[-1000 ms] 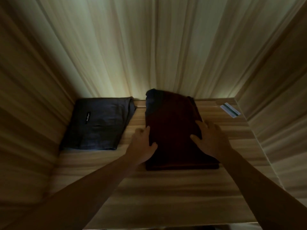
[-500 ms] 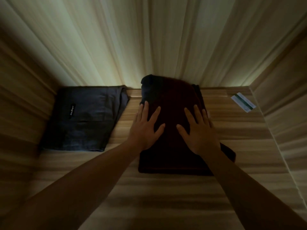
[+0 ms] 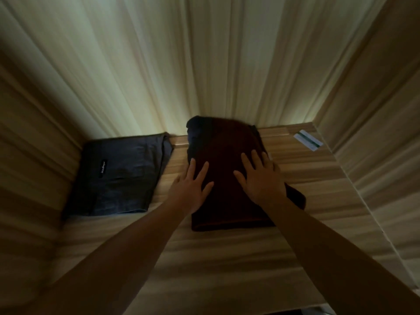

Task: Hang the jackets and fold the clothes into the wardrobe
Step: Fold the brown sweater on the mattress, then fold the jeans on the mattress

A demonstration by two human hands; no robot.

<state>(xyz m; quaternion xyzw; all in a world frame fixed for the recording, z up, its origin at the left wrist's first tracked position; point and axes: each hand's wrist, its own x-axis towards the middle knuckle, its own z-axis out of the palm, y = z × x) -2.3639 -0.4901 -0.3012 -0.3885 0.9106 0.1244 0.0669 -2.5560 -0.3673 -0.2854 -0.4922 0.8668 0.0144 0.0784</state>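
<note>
A folded dark maroon garment (image 3: 223, 153) lies on the wooden wardrobe shelf (image 3: 227, 258), its far end near the back wall. My left hand (image 3: 189, 186) lies flat on its left side with fingers straight and spread. My right hand (image 3: 261, 178) lies flat on its right side, fingers straight. A folded dark grey garment (image 3: 122, 173) with a small black label sits to the left, against the left wall.
A small white and green card (image 3: 308, 140) lies in the shelf's back right corner. Wooden walls close in on the left (image 3: 29, 155) and right (image 3: 375, 133). Bare shelf shows in front of the garments and to their right.
Both hands went from the maroon garment's sides onto its top and now lie flat there. The garment's near right corner has swung outward.
</note>
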